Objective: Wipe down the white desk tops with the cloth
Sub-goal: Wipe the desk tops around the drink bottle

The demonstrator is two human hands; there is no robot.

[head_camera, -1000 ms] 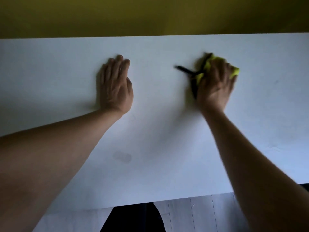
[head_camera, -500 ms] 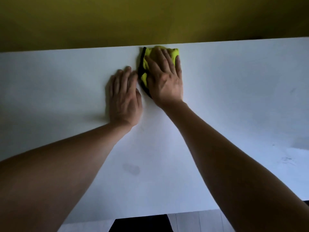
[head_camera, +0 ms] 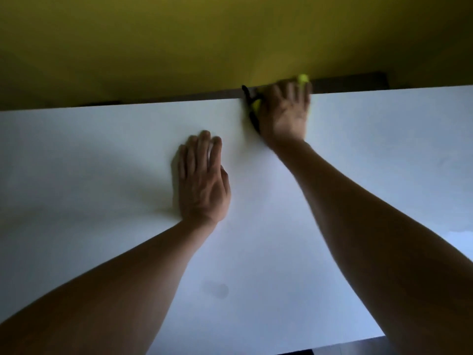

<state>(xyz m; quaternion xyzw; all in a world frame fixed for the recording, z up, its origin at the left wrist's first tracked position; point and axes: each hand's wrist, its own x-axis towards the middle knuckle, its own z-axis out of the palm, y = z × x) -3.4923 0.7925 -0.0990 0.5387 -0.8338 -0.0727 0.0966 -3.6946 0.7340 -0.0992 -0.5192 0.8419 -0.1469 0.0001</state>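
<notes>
Right hand [head_camera: 282, 112], fingers spread, presses yellow cloth [head_camera: 255, 106] at counter [head_camera: 102, 155] far edge; left hand [head_camera: 202, 178] flat, empty; keep even pressure, overlap strokes.

White desk top [head_camera: 358, 155] spans the whole width, far edge against a yellow wall [head_camera: 179, 42]. Left hand [head_camera: 202, 180] lies flat on it near centre. Right hand [head_camera: 284, 111] presses a yellow-and-black cloth [head_camera: 253, 108] at the far edge. Faint round smudge [head_camera: 216, 289] on the near part.
</notes>
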